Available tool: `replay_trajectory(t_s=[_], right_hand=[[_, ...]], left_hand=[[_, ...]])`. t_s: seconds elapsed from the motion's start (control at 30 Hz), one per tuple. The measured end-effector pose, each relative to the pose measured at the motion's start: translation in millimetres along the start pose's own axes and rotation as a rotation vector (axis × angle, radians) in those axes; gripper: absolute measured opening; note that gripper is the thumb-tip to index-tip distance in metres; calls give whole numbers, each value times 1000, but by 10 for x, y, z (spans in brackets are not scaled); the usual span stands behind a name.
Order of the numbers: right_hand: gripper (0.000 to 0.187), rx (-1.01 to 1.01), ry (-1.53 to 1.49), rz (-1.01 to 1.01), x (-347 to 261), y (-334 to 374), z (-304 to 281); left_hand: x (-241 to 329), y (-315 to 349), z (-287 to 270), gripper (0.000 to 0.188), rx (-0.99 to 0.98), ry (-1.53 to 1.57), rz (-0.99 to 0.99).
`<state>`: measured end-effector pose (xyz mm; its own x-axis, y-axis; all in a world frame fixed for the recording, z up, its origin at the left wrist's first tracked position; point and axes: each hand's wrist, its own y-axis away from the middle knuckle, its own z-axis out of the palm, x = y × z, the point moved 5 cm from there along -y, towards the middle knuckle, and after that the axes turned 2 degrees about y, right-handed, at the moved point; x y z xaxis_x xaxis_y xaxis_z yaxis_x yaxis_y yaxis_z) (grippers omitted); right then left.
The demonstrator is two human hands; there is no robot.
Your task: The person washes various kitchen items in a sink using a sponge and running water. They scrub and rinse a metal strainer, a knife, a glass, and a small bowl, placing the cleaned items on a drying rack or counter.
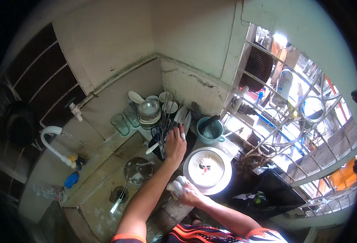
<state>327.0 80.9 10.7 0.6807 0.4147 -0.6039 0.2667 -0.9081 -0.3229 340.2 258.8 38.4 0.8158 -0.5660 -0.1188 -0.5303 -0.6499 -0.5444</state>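
Note:
My left hand (pixel 175 142) reaches over a bunch of upright cutlery (pixel 162 130) in a dark holder. Its fingers are bent in among the handles, and what they pinch is hidden. White suds cling to one of those fingertips. Nearer to me, my right hand (pixel 186 193) is closed round a foamy sponge (pixel 175 188), of which a yellowish edge shows. Just right of the hands lies a stack of white plates (pixel 227 179), the top one carrying a dark and red motif. A white-handled utensil (pixel 151 148) leans out beside the cutlery.
Behind stand bowls (pixel 149 109), cups (pixel 170 107) and drinking glasses (pixel 120 124). A teal pot (pixel 211 131) sits by the barred window (pixel 292 93). In the sink (pixel 95 182) lie a round soapy lid-like piece (pixel 139 170) and a long-handled utensil (pixel 115 205). A white curved faucet (pixel 45 139) rises at left.

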Motion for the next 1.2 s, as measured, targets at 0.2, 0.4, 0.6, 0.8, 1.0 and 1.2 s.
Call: replay_trajectory(t_s=[0.2,0.4,0.6,0.8,1.0,1.2], right_hand=[[31,22,231,-202,188,-21,116],[23,-114,115,48,70,-110,486],[23,-199,28,12,-314,-180,1039],[25,-153,-35,438,-242,-17,1074],[32,95,-1088,751,-244,145,1103],[44,75,-1479,834,-524,-315,1676]], left_hand=[[-125,-34,118,27,96,865,-174],[-1377,2176,-426,30,40,438,-571],[-3539,5771,-836,27,-856,-616,-750],[-4856,6912,-303,30,-757,-162,-1431],[-4758,6668,53,39,-845,-201,-1435],[-3608,5326,-459,34,-551,361,-1198]])
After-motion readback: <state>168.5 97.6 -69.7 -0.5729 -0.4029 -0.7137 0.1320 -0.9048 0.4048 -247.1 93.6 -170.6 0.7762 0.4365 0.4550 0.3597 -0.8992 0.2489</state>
